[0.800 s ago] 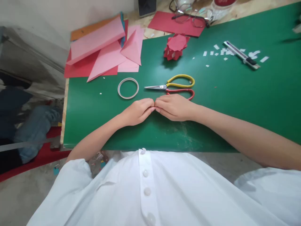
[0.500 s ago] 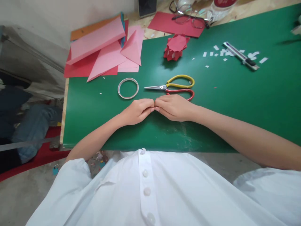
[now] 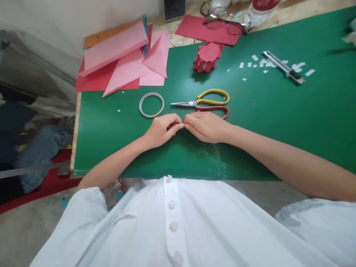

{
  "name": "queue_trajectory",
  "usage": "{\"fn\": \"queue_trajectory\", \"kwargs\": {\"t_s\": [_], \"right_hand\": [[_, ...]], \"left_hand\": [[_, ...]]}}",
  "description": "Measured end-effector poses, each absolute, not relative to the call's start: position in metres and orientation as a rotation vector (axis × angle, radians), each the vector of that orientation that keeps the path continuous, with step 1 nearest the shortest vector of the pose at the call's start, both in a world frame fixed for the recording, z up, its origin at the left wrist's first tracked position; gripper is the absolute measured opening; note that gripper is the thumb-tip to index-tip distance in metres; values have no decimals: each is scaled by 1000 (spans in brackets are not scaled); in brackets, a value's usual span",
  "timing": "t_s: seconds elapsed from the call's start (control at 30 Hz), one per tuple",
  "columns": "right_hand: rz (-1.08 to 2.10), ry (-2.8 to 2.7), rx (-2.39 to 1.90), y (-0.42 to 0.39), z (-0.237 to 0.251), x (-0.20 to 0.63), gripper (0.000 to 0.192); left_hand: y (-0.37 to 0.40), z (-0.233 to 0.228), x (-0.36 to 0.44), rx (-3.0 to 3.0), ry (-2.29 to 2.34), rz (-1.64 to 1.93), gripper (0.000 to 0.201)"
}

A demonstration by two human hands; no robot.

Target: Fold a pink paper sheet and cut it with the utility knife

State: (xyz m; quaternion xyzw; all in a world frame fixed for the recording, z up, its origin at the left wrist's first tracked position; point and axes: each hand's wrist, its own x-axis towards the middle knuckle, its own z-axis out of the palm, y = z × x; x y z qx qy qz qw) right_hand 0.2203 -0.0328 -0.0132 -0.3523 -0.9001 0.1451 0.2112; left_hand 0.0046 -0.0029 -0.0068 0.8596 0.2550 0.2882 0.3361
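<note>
A small item, hidden between the fingertips and too small to be identified beyond a hint of red, is pinched where the left hand (image 3: 160,130) and the right hand (image 3: 205,127) meet, low over the green cutting mat (image 3: 278,122) and near its front edge. The fingers of both hands are curled inward and closed to a pinch, tip against tip; what exactly is held cannot be told. Just beyond the right hand, the scissors (image 3: 207,102) are laid flat with blades closed and pointing left, the red handle loop touching or nearly touching the knuckles and the yellow loop lying behind it. Beside the blade tip, just beyond the left hand, a thin roll of tape (image 3: 151,104) is seen lying flat. Bare mat is left to the right of the hands and in a narrower strip to the left, up to the mat's left edge. Farther back, a folded red paper form (image 3: 208,56) is set on the mat, and to its right a utility knife (image 3: 283,67) is laid among scattered white paper scraps (image 3: 254,60). At the back-left corner, pink and red paper sheets (image 3: 125,55) are stacked, overlapping the mat's edge. Beyond the rear edge, eyeglasses (image 3: 225,22) rest on a red sheet (image 3: 194,27).
</note>
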Motion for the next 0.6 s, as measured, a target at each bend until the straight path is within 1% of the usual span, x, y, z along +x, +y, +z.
{"fn": "queue_trajectory", "kwargs": {"t_s": [0.17, 0.4, 0.6], "right_hand": [[400, -2491, -1011, -33, -12, 220, 28], [257, -2502, -1147, -36, -15, 214, 32], [118, -2527, -1293, -42, -15, 205, 37]], "left_hand": [[-5, -6, 5, 2155, 723, 784, 26], [-10, -2, 6, 2154, 881, 735, 18], [-13, -2, 7, 1979, 964, 701, 15]]}}
